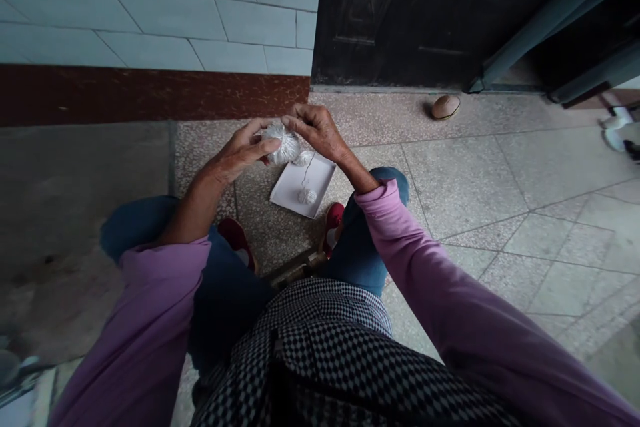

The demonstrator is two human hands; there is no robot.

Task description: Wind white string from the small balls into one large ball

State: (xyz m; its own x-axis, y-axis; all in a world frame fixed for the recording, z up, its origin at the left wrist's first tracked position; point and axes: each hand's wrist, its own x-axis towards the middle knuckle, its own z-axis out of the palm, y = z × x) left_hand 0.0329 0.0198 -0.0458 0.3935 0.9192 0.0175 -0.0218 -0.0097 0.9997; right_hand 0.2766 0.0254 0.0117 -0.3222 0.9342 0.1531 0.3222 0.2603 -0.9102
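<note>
My left hand (244, 147) and my right hand (316, 128) meet in front of my knees around a white ball of thread (283, 145). The left hand cups the ball from the left, fingers closed on it. The right hand pinches at its top right side. A thin strand (307, 170) runs down from the hands to a smaller white ball (307, 196), which lies on a white square sheet (291, 188) on the stone floor.
I sit with blue trousers, red shoes (235, 235) and a checkered apron. A wooden stool edge (294, 268) shows between my legs. A brown oval object (445, 107) lies by the dark door (400, 13). Tiled wall stands to the left.
</note>
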